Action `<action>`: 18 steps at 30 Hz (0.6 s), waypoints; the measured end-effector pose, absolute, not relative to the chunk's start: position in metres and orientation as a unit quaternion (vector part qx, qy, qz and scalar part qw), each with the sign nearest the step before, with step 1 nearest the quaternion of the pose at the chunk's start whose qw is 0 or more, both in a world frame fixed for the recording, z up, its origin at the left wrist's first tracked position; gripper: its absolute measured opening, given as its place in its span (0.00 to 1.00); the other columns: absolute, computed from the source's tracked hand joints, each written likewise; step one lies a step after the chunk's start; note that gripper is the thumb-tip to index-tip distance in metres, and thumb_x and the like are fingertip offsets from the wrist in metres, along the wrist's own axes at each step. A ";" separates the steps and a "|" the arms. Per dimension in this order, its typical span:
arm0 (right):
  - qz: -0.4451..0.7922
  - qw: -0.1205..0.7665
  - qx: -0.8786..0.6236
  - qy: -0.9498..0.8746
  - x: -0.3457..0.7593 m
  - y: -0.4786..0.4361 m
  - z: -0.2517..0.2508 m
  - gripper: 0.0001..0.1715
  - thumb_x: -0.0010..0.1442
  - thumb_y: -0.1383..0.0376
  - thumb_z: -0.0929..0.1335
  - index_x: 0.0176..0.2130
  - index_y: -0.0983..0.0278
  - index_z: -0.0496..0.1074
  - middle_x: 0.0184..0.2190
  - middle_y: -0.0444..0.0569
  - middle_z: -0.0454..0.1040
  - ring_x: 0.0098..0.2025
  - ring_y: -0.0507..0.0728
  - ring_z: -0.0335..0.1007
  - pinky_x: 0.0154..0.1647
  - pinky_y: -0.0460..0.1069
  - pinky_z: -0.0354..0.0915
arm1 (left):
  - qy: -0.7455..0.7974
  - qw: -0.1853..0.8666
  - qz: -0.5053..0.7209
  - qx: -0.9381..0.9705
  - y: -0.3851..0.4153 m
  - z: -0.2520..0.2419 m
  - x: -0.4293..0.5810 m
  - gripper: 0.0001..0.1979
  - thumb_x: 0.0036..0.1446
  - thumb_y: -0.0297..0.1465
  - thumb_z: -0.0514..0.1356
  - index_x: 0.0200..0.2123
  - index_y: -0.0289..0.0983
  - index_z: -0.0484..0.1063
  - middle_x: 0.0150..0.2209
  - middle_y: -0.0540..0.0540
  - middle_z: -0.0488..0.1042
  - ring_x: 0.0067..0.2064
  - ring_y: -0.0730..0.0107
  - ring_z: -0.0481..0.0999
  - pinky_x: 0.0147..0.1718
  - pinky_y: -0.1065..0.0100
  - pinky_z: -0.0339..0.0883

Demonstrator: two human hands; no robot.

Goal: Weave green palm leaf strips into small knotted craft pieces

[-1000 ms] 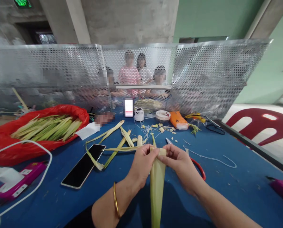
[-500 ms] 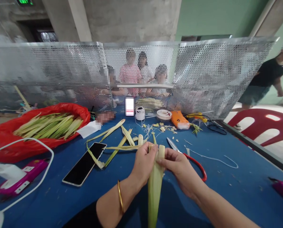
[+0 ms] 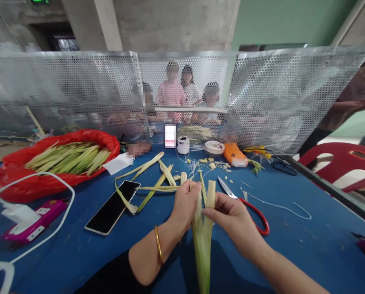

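A long pale-green husk leaf [image 3: 202,245] hangs toward the front edge, its upper end parted in two. My left hand [image 3: 184,204] is closed on the left part, thumb on top. Between thumb and fingers, my right hand [image 3: 228,210] pinches the right part, whose pale tip [image 3: 211,190] stands up above the fingers. Behind my hands lie folded husk strips [image 3: 167,173] and a thin green strip [image 3: 203,183]. Scissors with red handles [image 3: 257,214] rest beside my right hand.
On the blue table [image 3: 292,245] are a black phone [image 3: 111,208], a red bag [image 3: 14,171] of husks, a purple power strip [image 3: 47,212], a thread spool [image 3: 183,145], a bowl [image 3: 214,148] and an orange packet [image 3: 235,155]. People are behind a perforated screen [image 3: 182,90].
The two parts of the leaf's upper end have spread apart, the right one now reaching higher. The view has shifted slightly. At the far right, a different person shows.
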State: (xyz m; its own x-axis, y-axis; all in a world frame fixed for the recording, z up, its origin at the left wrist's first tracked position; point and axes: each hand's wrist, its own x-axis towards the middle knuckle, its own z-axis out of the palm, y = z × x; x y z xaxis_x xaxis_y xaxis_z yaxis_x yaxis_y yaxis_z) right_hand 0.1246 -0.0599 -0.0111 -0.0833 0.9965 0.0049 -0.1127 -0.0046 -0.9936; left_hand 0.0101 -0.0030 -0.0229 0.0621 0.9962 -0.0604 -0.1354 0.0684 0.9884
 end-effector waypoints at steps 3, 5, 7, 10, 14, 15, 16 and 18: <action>0.598 0.474 -0.432 -0.480 0.123 -0.061 -0.010 0.13 0.46 0.61 0.76 0.31 0.64 0.72 0.26 0.43 0.74 0.31 0.54 0.69 0.35 0.49 0.64 | 0.476 0.559 0.505 0.455 0.001 -0.026 0.010 0.14 0.52 0.41 0.59 0.24 0.38 0.62 0.20 0.56 0.60 0.22 0.77 0.58 0.22 0.74 0.55; 0.614 0.448 -0.439 -0.479 0.122 -0.060 -0.010 0.13 0.44 0.64 0.76 0.29 0.64 0.71 0.24 0.42 0.72 0.29 0.53 0.69 0.34 0.49 0.64 | 0.481 0.548 0.508 0.458 0.003 -0.027 0.009 0.15 0.52 0.41 0.60 0.23 0.38 0.61 0.19 0.57 0.57 0.21 0.78 0.56 0.22 0.74 0.53; 0.601 0.452 -0.453 -0.478 0.121 -0.060 -0.011 0.14 0.42 0.67 0.76 0.28 0.63 0.70 0.23 0.40 0.71 0.27 0.52 0.68 0.31 0.47 0.63 | 0.482 0.553 0.510 0.450 0.004 -0.027 0.010 0.16 0.51 0.41 0.61 0.22 0.38 0.60 0.18 0.58 0.56 0.20 0.79 0.54 0.21 0.74 0.52; 0.616 0.450 -0.436 -0.478 0.120 -0.060 -0.013 0.16 0.41 0.69 0.76 0.32 0.63 0.71 0.26 0.41 0.74 0.31 0.53 0.70 0.34 0.48 0.64 | 0.469 0.592 0.509 0.413 0.005 -0.027 0.009 0.17 0.50 0.42 0.62 0.22 0.39 0.60 0.17 0.59 0.56 0.18 0.80 0.54 0.19 0.74 0.51; 0.676 0.391 -0.402 -0.477 0.119 -0.062 -0.015 0.13 0.44 0.65 0.76 0.33 0.65 0.75 0.27 0.44 0.75 0.29 0.53 0.69 0.30 0.47 0.63 | 0.457 0.609 0.517 0.390 0.009 -0.025 0.006 0.19 0.47 0.44 0.64 0.23 0.39 0.59 0.17 0.59 0.56 0.17 0.80 0.54 0.17 0.75 0.51; 0.670 0.399 -0.412 -0.471 0.120 -0.061 -0.016 0.13 0.44 0.63 0.76 0.32 0.65 0.75 0.26 0.43 0.74 0.27 0.52 0.68 0.28 0.46 0.62 | 0.451 0.612 0.524 0.383 0.010 -0.023 0.005 0.20 0.47 0.45 0.64 0.23 0.39 0.59 0.17 0.59 0.57 0.17 0.80 0.55 0.17 0.75 0.51; 0.656 0.417 -0.427 -0.462 0.120 -0.061 -0.017 0.12 0.44 0.62 0.76 0.29 0.65 0.74 0.24 0.43 0.73 0.25 0.51 0.66 0.27 0.46 0.61 | 0.444 0.618 0.532 0.371 0.010 -0.021 0.004 0.21 0.46 0.47 0.65 0.24 0.39 0.59 0.17 0.59 0.57 0.18 0.80 0.57 0.18 0.75 0.52; 0.612 0.470 -0.457 -0.442 0.123 -0.058 -0.017 0.14 0.44 0.59 0.76 0.26 0.64 0.72 0.22 0.42 0.71 0.24 0.51 0.64 0.26 0.46 0.60 | 0.423 0.645 0.533 0.347 0.008 -0.017 0.003 0.23 0.44 0.49 0.66 0.25 0.38 0.61 0.19 0.58 0.61 0.20 0.79 0.61 0.20 0.75 0.55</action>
State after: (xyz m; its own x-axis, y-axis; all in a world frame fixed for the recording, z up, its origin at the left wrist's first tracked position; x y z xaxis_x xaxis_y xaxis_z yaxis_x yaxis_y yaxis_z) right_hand 0.1231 -0.0577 -0.0171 -0.1400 0.9796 -0.1442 -0.1705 -0.1673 -0.9711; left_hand 0.0035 0.0078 -0.0173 0.0727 0.9816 -0.1767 -0.3947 0.1911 0.8987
